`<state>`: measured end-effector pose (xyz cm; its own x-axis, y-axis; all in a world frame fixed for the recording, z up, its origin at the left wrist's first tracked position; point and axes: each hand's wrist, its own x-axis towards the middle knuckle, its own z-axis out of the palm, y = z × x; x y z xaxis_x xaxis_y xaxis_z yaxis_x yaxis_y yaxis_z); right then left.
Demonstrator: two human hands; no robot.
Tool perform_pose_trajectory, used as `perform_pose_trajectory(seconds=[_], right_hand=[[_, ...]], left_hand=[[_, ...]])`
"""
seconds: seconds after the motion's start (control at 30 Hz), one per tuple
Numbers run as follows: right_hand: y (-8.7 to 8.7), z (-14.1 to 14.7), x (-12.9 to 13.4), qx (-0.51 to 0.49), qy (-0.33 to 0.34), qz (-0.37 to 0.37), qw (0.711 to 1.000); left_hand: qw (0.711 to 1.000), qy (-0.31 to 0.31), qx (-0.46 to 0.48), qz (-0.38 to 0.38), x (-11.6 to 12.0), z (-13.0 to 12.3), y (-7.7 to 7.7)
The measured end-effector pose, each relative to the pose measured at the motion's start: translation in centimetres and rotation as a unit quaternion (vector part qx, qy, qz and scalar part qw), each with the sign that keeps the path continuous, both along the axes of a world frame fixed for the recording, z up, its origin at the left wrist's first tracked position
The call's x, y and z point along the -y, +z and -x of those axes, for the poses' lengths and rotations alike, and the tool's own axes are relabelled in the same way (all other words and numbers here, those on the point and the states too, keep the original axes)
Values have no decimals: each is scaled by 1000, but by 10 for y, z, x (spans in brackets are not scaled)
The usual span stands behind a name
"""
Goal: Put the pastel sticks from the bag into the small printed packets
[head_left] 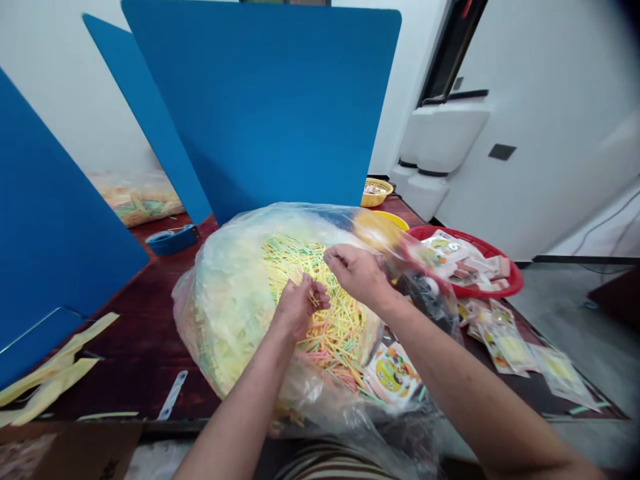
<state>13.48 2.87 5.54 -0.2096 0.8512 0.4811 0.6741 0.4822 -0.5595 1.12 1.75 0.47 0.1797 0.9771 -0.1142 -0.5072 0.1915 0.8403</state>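
A large clear plastic bag [220, 287] lies open on the table, full of thin sticks [337, 327] in yellow, green and pink. Over the pile, my left hand [297, 307] is palm up with its fingers curled round a few thin yellow sticks. My right hand [357, 270] hovers just to the right, above the bag's opening. Its thumb and fingertips are pinched together, and whatever may be between them is hidden. A printed packet [393, 373] with a cartoon face lies at the bag's near right edge, below my right forearm.
A red basin [515, 283] of small packets stands at the right, with several flat packets [510, 340] before it. Behind are yellow baskets [387, 193]. Blue partitions [280, 100] rise at the back. A tape roll [173, 240] and yellow strips [65, 367] lie left.
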Motion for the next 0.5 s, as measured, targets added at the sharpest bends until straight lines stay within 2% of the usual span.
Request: perform_pose_trajectory(seconds=[0.03,0.13,0.2,0.23,0.3,0.37,0.43,0.5], right_hand=[[4,1,-3,-11,4,18,1000],[7,13,-16,-40,70,158,984],[8,16,-25,-52,77,194,977],[8,15,-28,-43,57,174,982],[8,8,-27,-3,-9,82,997],[4,0,-14,44,-45,1,998],[-6,-5,7,83,-7,-16,996],[-21,-4,30,127,49,23,990]], left_hand=[[999,-26,-16,-15,3,0,1],[995,-86,-36,-36,9,1,3],[994,-101,-29,-16,11,5,3],[995,-95,-22,-3,11,8,3],[997,-72,11,23,11,14,4],[995,-46,79,50,9,17,6],[985,-12,153,81,9,13,9],[978,16,183,103,12,2,11]])
